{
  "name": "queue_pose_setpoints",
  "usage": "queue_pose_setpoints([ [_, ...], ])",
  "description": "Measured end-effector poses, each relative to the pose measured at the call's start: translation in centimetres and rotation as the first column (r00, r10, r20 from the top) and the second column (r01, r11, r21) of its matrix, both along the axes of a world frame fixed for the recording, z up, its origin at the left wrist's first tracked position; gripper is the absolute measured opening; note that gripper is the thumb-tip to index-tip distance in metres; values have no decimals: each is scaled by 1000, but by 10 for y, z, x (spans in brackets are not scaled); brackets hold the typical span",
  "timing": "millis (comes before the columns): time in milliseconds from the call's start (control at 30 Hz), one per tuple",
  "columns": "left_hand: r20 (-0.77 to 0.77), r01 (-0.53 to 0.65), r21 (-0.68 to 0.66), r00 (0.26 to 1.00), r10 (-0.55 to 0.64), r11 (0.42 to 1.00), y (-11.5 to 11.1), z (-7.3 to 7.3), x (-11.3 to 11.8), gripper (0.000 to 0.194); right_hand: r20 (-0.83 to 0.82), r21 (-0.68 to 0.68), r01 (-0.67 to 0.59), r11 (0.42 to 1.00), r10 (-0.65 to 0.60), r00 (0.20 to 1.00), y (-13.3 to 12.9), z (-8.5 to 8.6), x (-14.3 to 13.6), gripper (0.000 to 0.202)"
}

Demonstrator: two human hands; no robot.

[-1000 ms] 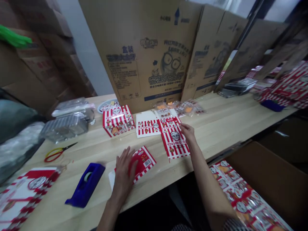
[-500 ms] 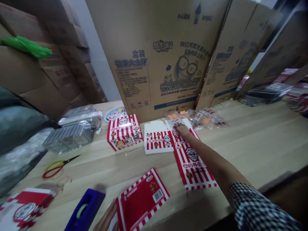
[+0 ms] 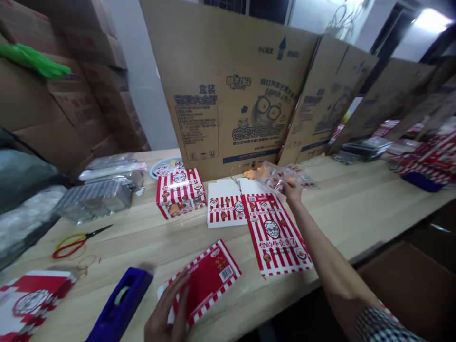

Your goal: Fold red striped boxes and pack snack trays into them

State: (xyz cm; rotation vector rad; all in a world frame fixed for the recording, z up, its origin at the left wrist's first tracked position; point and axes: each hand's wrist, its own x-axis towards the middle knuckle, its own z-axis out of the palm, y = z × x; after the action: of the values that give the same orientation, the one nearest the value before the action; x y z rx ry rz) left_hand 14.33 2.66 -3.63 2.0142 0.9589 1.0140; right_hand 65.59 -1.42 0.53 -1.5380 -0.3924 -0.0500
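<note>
My left hand [image 3: 171, 304] is on the near left end of a red box [image 3: 210, 280] with striped edges and a barcode, its fingers lying over the top face and closed on that end. Farther back, my right hand [image 3: 292, 190] pinches a clear plastic packet [image 3: 272, 175] at the back of the table. Orange pieces [image 3: 252, 173] lie beside that packet. Just left of my right forearm are a flat red-and-white striped carton [image 3: 281, 237] and a smaller striped carton [image 3: 226, 209] with white flaps.
An upright striped box [image 3: 181, 192] stands before a tall cardboard sheet [image 3: 228, 95]. Scissors [image 3: 80, 240], a blue tape dispenser [image 3: 121, 304] and folded cartons [image 3: 33, 304] lie at the left. Clear plastic trays [image 3: 94, 199] are stacked farther back.
My right hand has moved right, from the striped carton's top end to the clear packets, and took hold of one. My left hand's fingers came up over the red box. The view shifted slightly.
</note>
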Motion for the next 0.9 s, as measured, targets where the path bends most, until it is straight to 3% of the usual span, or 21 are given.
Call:
queue_pose_setpoints([
  [167,87,127,-95,989,-119,987,-18,24,32,29,-276,226,95,970,-30,961,-52,-12,-69,19],
  [267,179,241,-187,962,-208,952,-39,32,55,29,-353,358,126,925,10,935,-79,-7,-108,18],
  [333,225,321,-309,939,-259,895,-56,31,72,33,-381,432,116,894,64,922,-93,1,-136,21],
  [433,348,469,-476,877,-330,744,-83,24,97,55,-410,503,55,863,182,894,-107,7,-187,33],
  [500,454,574,-472,809,-374,669,-99,24,111,76,-430,523,-4,852,268,862,-110,6,-228,35],
  [567,515,626,-434,762,-391,648,-112,29,120,86,-454,527,-84,845,364,813,-111,4,-271,33],
  [633,526,570,-466,793,-307,677,-119,38,120,74,-488,542,-219,811,516,704,-110,2,-314,30],
  [733,503,360,-629,864,8,689,-117,55,104,55,-536,567,-325,757,638,553,-107,4,-367,28],
  [800,525,263,-674,828,197,691,-107,63,83,51,-532,553,-406,727,684,499,-106,8,-390,23],
  [833,555,222,-658,788,265,719,-99,67,68,47,-510,527,-487,696,718,474,-105,10,-396,22],
  [900,624,106,-594,686,374,797,-83,76,30,42,-430,402,-708,580,803,413,-101,16,-396,20],
])
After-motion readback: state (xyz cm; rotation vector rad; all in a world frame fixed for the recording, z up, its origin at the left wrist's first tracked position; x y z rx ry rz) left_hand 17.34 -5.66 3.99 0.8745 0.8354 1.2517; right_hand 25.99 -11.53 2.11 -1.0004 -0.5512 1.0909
